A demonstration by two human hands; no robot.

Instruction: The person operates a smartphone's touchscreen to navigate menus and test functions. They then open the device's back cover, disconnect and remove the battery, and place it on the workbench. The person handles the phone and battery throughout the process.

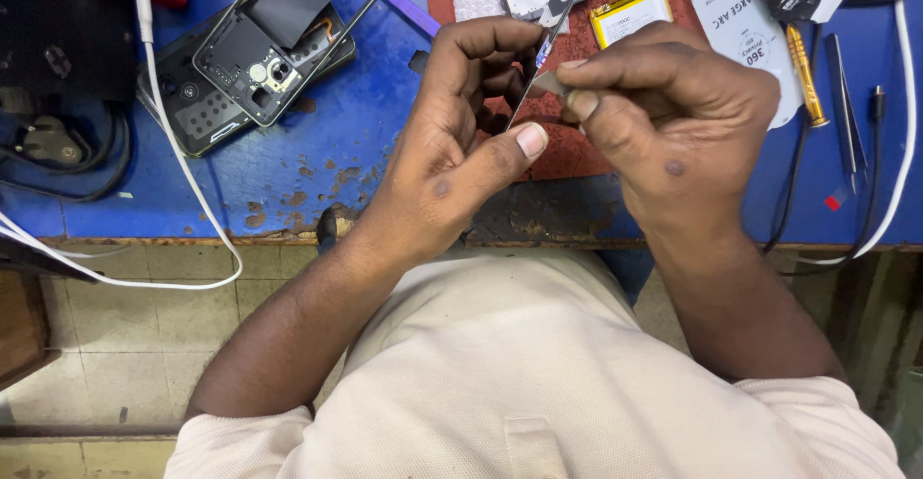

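Far left of your grip, an opened phone (260, 46) lies on the chipped blue surface (317, 152). Your left hand (452, 152) is closed on a thin dark phone frame (558, 17), held edge-on, its long axis running up and away from you. Your right hand (673, 123) pinches a small grey flat pick (550, 82), touching the frame's near edge. Beyond it lies a yellow battery (630, 12).

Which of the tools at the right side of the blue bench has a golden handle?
The screwdriver beside the white round-edged package. Its handle is golden, while the tweezers further right are thin, dark and pointed.
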